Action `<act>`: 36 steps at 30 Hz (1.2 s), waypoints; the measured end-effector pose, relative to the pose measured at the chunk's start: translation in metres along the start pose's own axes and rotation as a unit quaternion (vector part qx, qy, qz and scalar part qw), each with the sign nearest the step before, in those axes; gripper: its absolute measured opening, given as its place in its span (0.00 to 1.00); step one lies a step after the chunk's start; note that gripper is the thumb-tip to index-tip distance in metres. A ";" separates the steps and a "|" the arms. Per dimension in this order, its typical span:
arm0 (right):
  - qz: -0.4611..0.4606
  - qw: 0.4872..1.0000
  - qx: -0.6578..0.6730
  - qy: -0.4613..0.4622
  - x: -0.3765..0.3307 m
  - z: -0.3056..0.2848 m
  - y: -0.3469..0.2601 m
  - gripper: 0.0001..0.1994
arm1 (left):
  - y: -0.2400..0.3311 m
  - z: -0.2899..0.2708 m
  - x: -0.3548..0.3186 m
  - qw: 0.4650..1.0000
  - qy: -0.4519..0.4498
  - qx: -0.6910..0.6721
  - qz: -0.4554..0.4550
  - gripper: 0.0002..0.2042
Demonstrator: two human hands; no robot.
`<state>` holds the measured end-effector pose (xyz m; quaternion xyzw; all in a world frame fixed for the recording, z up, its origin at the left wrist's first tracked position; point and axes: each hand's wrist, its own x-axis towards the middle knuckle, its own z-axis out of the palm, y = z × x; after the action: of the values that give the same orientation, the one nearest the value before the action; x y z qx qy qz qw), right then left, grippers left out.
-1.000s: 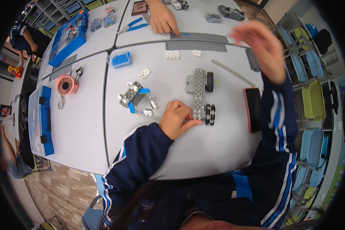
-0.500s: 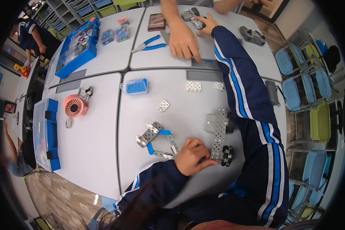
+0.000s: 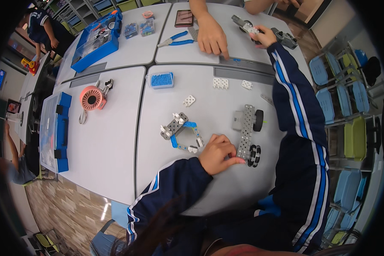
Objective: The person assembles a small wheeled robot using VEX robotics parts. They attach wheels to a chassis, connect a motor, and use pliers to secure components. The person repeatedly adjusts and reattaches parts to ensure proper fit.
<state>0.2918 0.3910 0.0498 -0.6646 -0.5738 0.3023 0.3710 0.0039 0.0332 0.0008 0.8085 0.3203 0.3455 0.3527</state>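
This looks like a classroom or school makerspace for building robot kits. Pale grey counters (image 3: 115, 141) are pushed together into one large block, and on them lie perforated metal beams joined into a small wheeled chassis (image 3: 248, 130), loose white connector pieces (image 3: 220, 83), blue-handled pliers (image 3: 176, 40), a clear tub of blue parts (image 3: 161, 80) and open blue parts cases (image 3: 96, 40). Stacked blue and green chairs (image 3: 347, 128) stand along one side, shelving with storage bins (image 3: 98, 5) lines the far wall, and other people in matching navy tracksuit sleeves work around the same counters.
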 end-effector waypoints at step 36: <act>-0.363 0.929 0.029 -0.065 -0.523 0.006 -0.029 0.35 | 0.072 -0.004 -0.062 0.707 0.048 -0.694 -0.131 0.23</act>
<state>0.1880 -0.1228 0.0579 -0.3794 -0.7894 0.2059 0.4365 -0.0142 -0.0522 0.0397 0.2682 0.1095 0.4588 0.8400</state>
